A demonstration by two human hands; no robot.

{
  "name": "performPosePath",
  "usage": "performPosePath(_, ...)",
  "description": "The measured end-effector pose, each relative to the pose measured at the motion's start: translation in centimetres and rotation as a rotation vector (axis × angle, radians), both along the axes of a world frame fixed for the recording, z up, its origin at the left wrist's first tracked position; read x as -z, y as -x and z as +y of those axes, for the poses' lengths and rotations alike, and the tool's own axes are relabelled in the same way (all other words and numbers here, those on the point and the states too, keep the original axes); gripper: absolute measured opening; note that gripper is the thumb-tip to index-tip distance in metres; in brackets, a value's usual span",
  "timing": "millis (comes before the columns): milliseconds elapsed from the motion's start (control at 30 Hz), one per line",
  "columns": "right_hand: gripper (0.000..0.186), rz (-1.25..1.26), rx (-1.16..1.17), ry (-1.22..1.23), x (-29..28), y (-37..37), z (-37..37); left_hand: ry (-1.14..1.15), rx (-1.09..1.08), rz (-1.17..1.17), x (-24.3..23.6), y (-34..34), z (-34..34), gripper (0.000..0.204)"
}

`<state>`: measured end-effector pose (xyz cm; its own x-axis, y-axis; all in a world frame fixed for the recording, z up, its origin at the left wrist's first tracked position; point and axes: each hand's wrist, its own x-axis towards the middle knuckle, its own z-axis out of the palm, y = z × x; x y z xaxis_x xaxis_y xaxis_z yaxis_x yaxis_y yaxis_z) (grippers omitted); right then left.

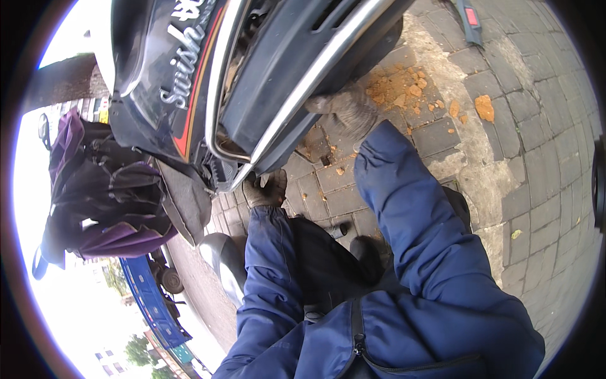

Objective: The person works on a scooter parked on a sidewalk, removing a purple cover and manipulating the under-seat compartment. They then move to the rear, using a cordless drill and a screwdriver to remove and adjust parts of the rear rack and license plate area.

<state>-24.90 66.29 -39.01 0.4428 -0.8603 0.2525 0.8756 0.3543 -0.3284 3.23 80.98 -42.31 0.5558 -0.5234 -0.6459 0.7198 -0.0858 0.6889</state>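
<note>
**Gloved hands work at a scooter's chrome rail**

A dark scooter point(189, 82) leans over grey paving point(536, 158), its curved chrome rail point(297, 95) running diagonally above both hands. The right hand point(350, 110), gloved, presses against the rail's underside, fingers curled around its edge. The left hand point(265, 189), also gloved, sits at the rail's lower end; its finger spread cannot be told. Beyond the rail, orange brick crumbs point(404, 85) litter open paving.

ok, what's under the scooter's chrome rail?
Under the chrome rail: grey paving bricks and orange rubble. The gloved left hand reaches beneath the dark body panel; the right hand grips the rail. The panel hides the underside.
</note>
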Motion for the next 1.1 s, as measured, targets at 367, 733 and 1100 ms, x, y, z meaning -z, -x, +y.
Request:
performPosePath(367, 0.031, 0.309, 0.103, -0.034, 1.3, 0.6, -0.1, 0.009, -0.068, 0.014, -1.0, 0.4, 0.5, 0.049)
performPosePath(733, 0.051, 0.25, 0.333, -0.03, 0.2, -1.2, 0.7, 0.079, -0.039, 0.039, -0.9, 0.2, 0.0, 0.043)
performPosePath(1100, 0.097, -0.08, 0.306, -0.318, -3.1, -1.6, 1.3, 0.004, -0.141, 0.136, -0.8, -0.5, 0.0, 0.047)
